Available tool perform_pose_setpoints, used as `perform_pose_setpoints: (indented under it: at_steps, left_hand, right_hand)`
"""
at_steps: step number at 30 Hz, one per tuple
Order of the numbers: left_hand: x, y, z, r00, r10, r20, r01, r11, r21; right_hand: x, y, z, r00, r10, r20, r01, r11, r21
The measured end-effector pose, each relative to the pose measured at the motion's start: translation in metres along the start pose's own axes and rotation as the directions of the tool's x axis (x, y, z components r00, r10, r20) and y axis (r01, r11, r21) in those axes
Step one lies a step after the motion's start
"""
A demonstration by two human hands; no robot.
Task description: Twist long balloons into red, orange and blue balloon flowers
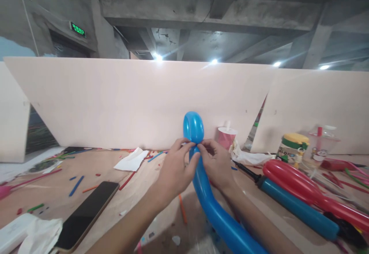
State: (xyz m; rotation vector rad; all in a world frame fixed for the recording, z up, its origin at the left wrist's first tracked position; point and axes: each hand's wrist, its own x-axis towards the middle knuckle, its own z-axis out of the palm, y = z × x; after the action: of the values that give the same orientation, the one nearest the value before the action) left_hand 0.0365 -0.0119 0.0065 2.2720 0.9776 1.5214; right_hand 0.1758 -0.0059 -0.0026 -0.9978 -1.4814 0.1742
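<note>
A long blue balloon (211,204) runs from the bottom edge up to the middle of the view, where its top end is bent into an upright loop. Just below that loop, my left hand (177,165) pinches the balloon between thumb and fingers from the left. My right hand (217,163) grips the same narrow spot from the right, its fingertips close to those of the left. The fingers cover most of the pinched part, so its exact shape is hidden.
A black phone (89,211) and tissue (42,234) lie left. Right are a blue pump (300,208), a red balloon (294,177), a pink cup (226,136) and a yellow-lidded jar (291,148). Balloon scraps dot the table (141,204); a pale board (115,100) stands behind.
</note>
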Motion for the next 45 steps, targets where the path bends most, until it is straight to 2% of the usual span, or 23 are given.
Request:
perform_pose_setpoints:
  at_steps: [1, 2, 3, 5, 7, 8, 10, 12, 15, 19, 23, 26, 27, 29, 31, 33, 34, 35, 36, 37, 39, 41, 45]
  left_hand:
    - [-0.001, 0.006, 0.004, 0.992, -0.124, 0.028, 0.127, 0.975, -0.183]
    - [-0.002, 0.012, 0.009, 0.969, -0.234, 0.072, 0.244, 0.899, -0.364]
    - [-0.002, 0.016, 0.012, 0.937, -0.327, 0.122, 0.34, 0.779, -0.526]
    - [-0.001, 0.019, 0.018, 0.867, -0.449, 0.216, 0.443, 0.494, -0.748]
    - [0.0, 0.017, 0.022, 0.805, -0.533, 0.259, 0.45, 0.265, -0.853]
    - [0.001, 0.013, 0.023, 0.781, -0.567, 0.262, 0.433, 0.188, -0.882]
    - [0.002, 0.006, 0.025, 0.75, -0.617, 0.239, 0.375, 0.099, -0.922]
    - [0.004, 0.0, 0.027, 0.745, -0.632, 0.212, 0.32, 0.06, -0.946]
    - [0.006, -0.005, 0.028, 0.756, -0.625, 0.195, 0.308, 0.078, -0.948]
    - [0.005, -0.004, 0.028, 0.764, -0.62, 0.179, 0.316, 0.117, -0.942]
    - [0.003, -0.003, 0.026, 0.751, -0.618, 0.233, 0.381, 0.117, -0.917]
    - [0.004, -0.006, 0.023, 0.731, -0.611, 0.302, 0.458, 0.111, -0.882]
    - [0.005, -0.008, 0.022, 0.728, -0.6, 0.33, 0.482, 0.107, -0.869]
    - [0.006, -0.012, 0.021, 0.719, -0.586, 0.374, 0.53, 0.114, -0.841]
    - [0.007, -0.017, 0.02, 0.719, -0.617, 0.32, 0.538, 0.203, -0.818]
    - [0.007, -0.024, 0.019, 0.756, -0.643, 0.125, 0.484, 0.421, -0.767]
    - [0.006, -0.028, 0.017, 0.794, -0.608, -0.005, 0.428, 0.566, -0.705]
    - [0.006, -0.031, 0.015, 0.84, -0.53, -0.113, 0.359, 0.701, -0.617]
    - [0.006, -0.035, 0.013, 0.887, -0.43, -0.167, 0.288, 0.799, -0.527]
    - [0.006, -0.037, 0.01, 0.929, -0.334, -0.16, 0.229, 0.857, -0.461]
    - [0.008, -0.04, 0.003, 0.977, -0.21, -0.032, 0.175, 0.881, -0.439]
    - [0.01, -0.04, -0.004, 0.98, -0.171, 0.097, 0.197, 0.855, -0.481]
    - [0.012, -0.038, -0.014, 0.964, -0.182, 0.195, 0.26, 0.801, -0.539]
  right_hand:
    - [-0.002, 0.0, 0.0, 0.996, -0.086, -0.031, 0.083, 0.994, -0.071]
    - [-0.004, -0.001, 0.001, 0.982, -0.181, -0.048, 0.173, 0.976, -0.134]
    - [-0.006, -0.001, 0.002, 0.96, -0.275, -0.048, 0.261, 0.946, -0.19]
    - [-0.011, -0.003, 0.006, 0.907, -0.42, -0.025, 0.398, 0.875, -0.275]
    - [-0.016, -0.005, 0.013, 0.876, -0.482, 0.008, 0.46, 0.832, -0.309]
    - [-0.018, -0.007, 0.016, 0.874, -0.486, 0.018, 0.468, 0.829, -0.305]
    - [-0.021, -0.01, 0.022, 0.892, -0.452, 0.001, 0.437, 0.862, -0.258]
    - [-0.021, -0.013, 0.025, 0.934, -0.355, -0.041, 0.343, 0.922, -0.18]
    - [-0.018, -0.016, 0.024, 0.982, -0.164, -0.088, 0.158, 0.985, -0.068]
    - [-0.011, -0.013, 0.02, 0.996, 0.076, -0.055, -0.07, 0.992, 0.11]
    - [-0.004, -0.003, 0.017, 0.964, 0.239, 0.113, -0.262, 0.922, 0.286]
    - [-0.001, 0.002, 0.016, 0.931, 0.237, 0.276, -0.334, 0.86, 0.386]
    - [-0.001, 0.003, 0.016, 0.935, 0.206, 0.287, -0.31, 0.87, 0.383]
    - [-0.002, 0.002, 0.016, 0.97, 0.11, 0.216, -0.173, 0.937, 0.304]
    - [-0.005, -0.001, 0.016, 0.994, -0.022, 0.109, 0.005, 0.988, 0.155]
    - [-0.007, -0.002, 0.015, 0.988, -0.141, 0.055, 0.14, 0.99, 0.019]
    - [-0.008, -0.001, 0.014, 0.979, -0.195, 0.053, 0.197, 0.98, -0.041]
    - [-0.008, -0.001, 0.013, 0.966, -0.252, 0.062, 0.257, 0.961, -0.099]
    - [-0.007, 0.001, 0.011, 0.948, -0.31, 0.078, 0.319, 0.935, -0.154]
    - [-0.006, 0.002, 0.009, 0.925, -0.365, 0.108, 0.38, 0.903, -0.199]
    - [-0.005, 0.004, 0.005, 0.879, -0.44, 0.184, 0.474, 0.848, -0.237]
    - [-0.004, 0.004, 0.002, 0.852, -0.459, 0.251, 0.512, 0.832, -0.216]
    - [-0.006, -0.004, -0.001, 0.86, -0.405, 0.309, 0.466, 0.871, -0.155]
